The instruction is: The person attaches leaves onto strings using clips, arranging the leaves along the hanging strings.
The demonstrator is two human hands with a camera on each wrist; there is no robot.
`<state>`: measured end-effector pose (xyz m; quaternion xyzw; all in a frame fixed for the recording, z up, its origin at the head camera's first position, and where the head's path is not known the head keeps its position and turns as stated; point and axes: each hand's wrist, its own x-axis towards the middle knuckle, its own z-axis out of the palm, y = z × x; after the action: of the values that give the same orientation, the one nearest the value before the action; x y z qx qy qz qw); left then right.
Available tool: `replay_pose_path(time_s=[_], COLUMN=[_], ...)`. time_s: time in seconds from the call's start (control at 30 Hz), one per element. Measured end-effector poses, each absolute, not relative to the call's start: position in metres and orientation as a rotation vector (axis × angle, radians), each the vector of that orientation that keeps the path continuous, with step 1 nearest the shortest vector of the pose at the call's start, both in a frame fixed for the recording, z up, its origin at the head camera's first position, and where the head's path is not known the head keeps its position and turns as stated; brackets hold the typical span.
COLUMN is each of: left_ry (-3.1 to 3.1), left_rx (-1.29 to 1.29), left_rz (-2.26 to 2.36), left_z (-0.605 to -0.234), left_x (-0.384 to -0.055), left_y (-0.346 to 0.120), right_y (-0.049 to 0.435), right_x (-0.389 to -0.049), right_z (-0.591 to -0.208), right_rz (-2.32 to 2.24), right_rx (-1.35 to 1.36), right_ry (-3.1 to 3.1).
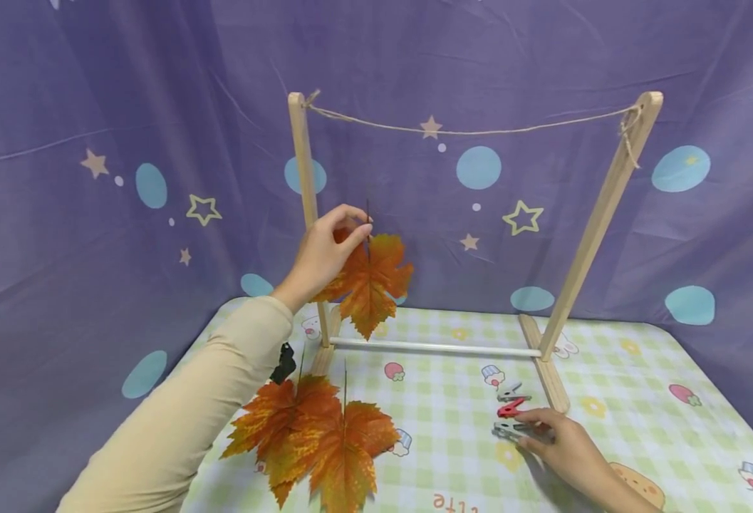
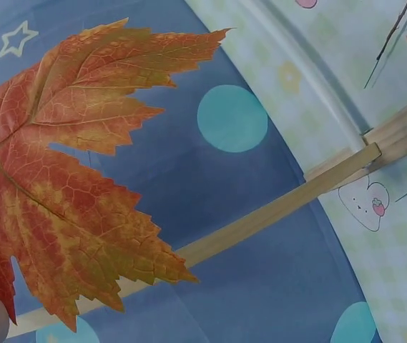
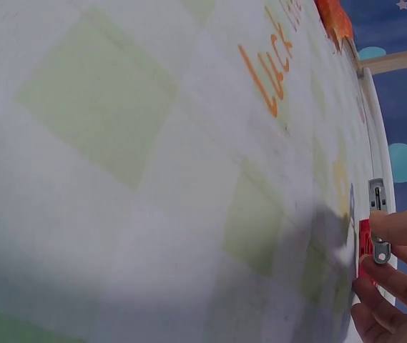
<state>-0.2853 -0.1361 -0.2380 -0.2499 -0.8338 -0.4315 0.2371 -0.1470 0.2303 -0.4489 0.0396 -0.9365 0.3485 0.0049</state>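
My left hand (image 1: 326, 246) pinches the thin dark stem of an orange maple leaf (image 1: 376, 281), which hangs in front of the left wooden post. In the left wrist view the leaf (image 2: 81, 207) fills the left side, and only a bit of a finger shows. Low on the right, my right hand (image 1: 568, 445) pinches a grey clothespin (image 1: 507, 430) between thumb and fingers, at the table surface. A red clothespin (image 1: 511, 408) lies right beside it, with another pale grey clothespin (image 1: 511, 393) just behind. The right wrist view shows the held grey clothespin (image 3: 378, 193) before the red one.
A wooden frame (image 1: 590, 235) stands on the table, with a twine line (image 1: 479, 132) between its post tops and a white rod (image 1: 434, 347) low down. More maple leaves (image 1: 353, 445) lie at the front left, near a black object (image 1: 283, 363). A purple curtain (image 1: 376, 57) hangs behind.
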Motion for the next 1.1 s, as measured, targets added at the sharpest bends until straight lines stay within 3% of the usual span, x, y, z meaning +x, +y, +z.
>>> replay_pose_path(time_s=[0.43,1.1], left_ry=[-2.266,-2.322], left_rx=[-0.721,-0.667], left_rz=[-1.187,-1.131], left_z=[-0.226,-0.215], left_x=[-0.292,-0.295], left_y=[-0.138,-0.140], right_y=[0.219,0.200], right_x=[-0.143,-0.157], right_z=[-0.433,-0.402], right_rz=[1.152,1.181], right_rx=[0.333,0.402], right_ry=[-2.739,-2.613])
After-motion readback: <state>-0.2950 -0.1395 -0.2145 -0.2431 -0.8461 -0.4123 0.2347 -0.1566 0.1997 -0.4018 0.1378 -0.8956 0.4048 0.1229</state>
